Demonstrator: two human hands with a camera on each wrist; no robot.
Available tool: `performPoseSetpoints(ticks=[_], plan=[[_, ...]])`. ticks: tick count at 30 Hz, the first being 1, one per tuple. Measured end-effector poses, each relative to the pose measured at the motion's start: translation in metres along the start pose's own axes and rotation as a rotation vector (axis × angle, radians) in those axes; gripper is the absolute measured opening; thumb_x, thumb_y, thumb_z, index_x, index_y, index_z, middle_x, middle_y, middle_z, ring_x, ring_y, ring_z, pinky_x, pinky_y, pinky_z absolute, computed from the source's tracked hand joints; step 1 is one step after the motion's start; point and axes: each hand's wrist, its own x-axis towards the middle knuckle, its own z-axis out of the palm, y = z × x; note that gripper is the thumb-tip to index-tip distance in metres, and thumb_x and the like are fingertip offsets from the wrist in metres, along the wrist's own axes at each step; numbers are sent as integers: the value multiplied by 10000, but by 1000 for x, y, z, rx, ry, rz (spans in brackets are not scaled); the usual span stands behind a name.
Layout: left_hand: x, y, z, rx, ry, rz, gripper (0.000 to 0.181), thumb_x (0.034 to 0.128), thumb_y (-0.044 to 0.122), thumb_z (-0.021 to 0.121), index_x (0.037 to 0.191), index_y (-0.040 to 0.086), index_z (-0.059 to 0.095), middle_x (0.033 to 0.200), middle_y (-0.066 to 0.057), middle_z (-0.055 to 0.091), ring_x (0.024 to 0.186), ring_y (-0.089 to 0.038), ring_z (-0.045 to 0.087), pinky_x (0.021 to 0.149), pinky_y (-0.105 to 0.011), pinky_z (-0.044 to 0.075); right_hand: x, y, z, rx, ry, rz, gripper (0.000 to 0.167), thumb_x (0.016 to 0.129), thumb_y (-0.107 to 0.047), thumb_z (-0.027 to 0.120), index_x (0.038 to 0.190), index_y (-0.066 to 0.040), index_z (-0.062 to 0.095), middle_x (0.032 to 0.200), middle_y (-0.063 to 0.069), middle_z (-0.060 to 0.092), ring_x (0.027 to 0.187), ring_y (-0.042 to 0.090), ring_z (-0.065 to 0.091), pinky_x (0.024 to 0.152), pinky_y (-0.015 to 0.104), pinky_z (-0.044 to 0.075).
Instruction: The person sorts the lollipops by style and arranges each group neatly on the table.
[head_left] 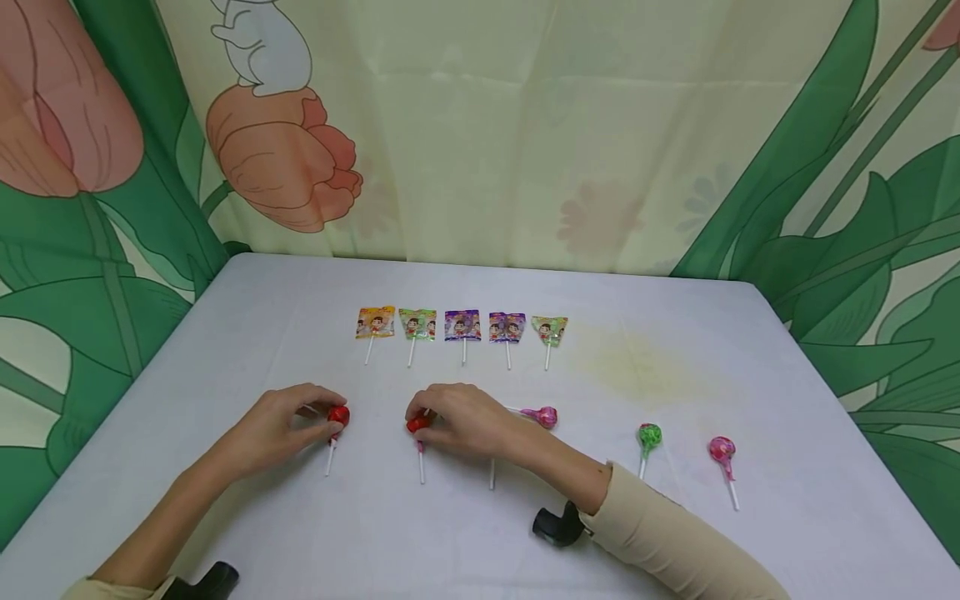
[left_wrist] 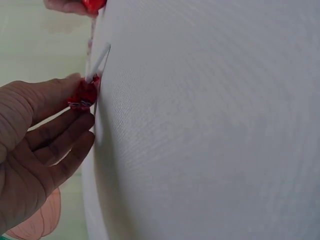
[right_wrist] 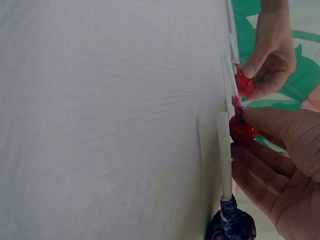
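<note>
My left hand (head_left: 281, 429) pinches the red wrapped head of a lollipop (head_left: 339, 415) between thumb and fingers, its white stick pointing toward me on the tabletop. To its right, my right hand (head_left: 465, 421) pinches a second red lollipop (head_left: 417, 423) by the head, its stick also toward me. Both red heads show in the right wrist view, where a dark-wrapped lollipop (right_wrist: 231, 222) lies close beside the right hand. In the head view, only that one's stick (head_left: 492, 475) shows below the right hand. A pink lollipop (head_left: 546, 417) lies sideways just beyond the right wrist.
Several flat-bagged lollipops (head_left: 462, 325) form a row at the back of the white-covered table (head_left: 300, 300). Toward the right lie a green lollipop (head_left: 649, 436), its stick partly behind the right sleeve, and a pink one (head_left: 722, 450). A printed curtain (head_left: 480, 125) hangs behind.
</note>
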Motion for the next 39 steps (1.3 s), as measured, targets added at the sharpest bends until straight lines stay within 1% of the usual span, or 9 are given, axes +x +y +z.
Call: performPoseSetpoints(ticks=[5,9,12,16,20,24,27,31,39], plan=[[3,3,1,-10,-7,-28,299,838,67,831,1122,67,737,1050,-1,728,931,-172,674,856,-412,600,0,1,1,10,7,-11,154,946,-155,750,1093,-126,716,1013,-27,704,928,112,625,859,240,512],[9,5,0,-14,-24,-38,276,841,70,829,1104,65,745,1029,2,730,923,-168,674,849,-398,602,0,1,1,19,15,-15,159,946,-151,749,1099,-122,712,1021,-20,709,931,117,629,853,236,514],[17,6,-1,-18,-28,-29,254,847,73,824,1090,62,750,1006,11,733,911,-162,675,835,-379,602,0,1,1,27,21,-10,162,947,-148,747,1103,-121,710,1029,-16,711,936,116,631,855,234,518],[32,5,-5,-43,-33,-16,247,860,77,815,1093,33,747,1005,-24,740,903,-181,684,838,-398,603,0,2,0,35,19,3,159,949,-150,746,1102,-122,711,1027,-16,711,932,111,626,850,231,518],[46,1,-7,-60,-52,-21,254,870,71,806,1108,10,740,1018,-57,743,903,-198,683,863,-432,598,1,2,2,43,11,10,160,949,-154,746,1101,-120,711,1019,-16,709,922,105,620,845,226,515],[57,-5,-7,-63,-72,-25,253,877,68,799,1113,2,735,1017,-61,743,902,-197,674,876,-439,594,2,2,3,45,4,15,159,951,-160,745,1101,-122,708,1017,-24,708,926,93,624,853,218,514],[61,-10,-6,-69,-78,-22,236,880,67,795,1099,4,736,1011,-55,743,900,-185,673,870,-428,594,2,2,4,46,-1,20,160,953,-164,745,1103,-125,707,1016,-32,704,930,84,629,855,206,513],[65,-14,-4,-89,-85,-17,224,875,66,800,1084,12,741,985,-42,741,883,-175,667,855,-405,594,2,2,5,52,-1,31,164,952,-163,746,1107,-126,710,1014,-36,703,928,81,632,849,192,512],[67,-16,-5,-102,-88,-30,229,870,83,811,1080,24,744,943,-23,733,873,-173,667,836,-368,588,1,1,3,67,5,23,165,948,-157,750,1102,-116,711,1013,-27,706,923,85,640,844,195,519]])
